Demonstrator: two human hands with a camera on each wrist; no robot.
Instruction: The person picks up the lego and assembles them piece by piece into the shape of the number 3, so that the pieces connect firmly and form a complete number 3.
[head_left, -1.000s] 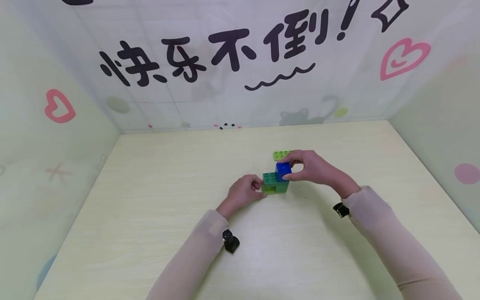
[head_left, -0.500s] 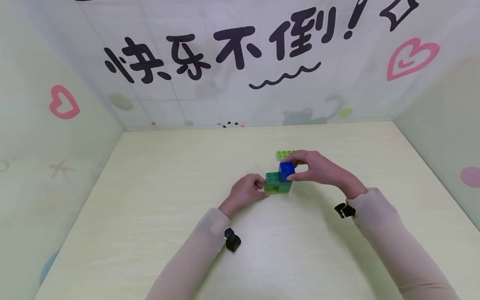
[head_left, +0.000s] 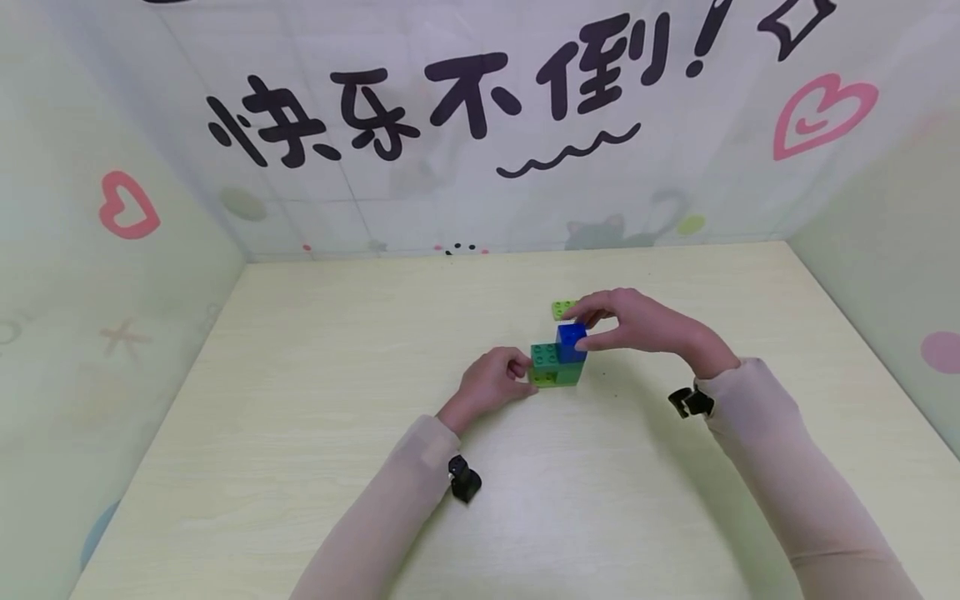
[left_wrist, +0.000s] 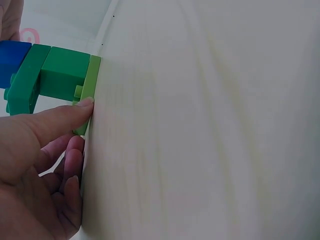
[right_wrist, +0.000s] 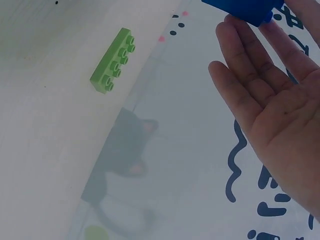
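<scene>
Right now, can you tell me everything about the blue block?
The blue block is small, boxy and smooth, and looks like plastic, with round studs on top. It sits upright at the top of the stack, on the right end of the green brick as the head camera sees it. The right hand reaches around it; I can't tell how firmly it touches.

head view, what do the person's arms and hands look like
The left sleeve and right sleeve are long, plain and pale beige, each with a small black device near its wrist end. The left hand and right hand are bare, without gloves.
</scene>
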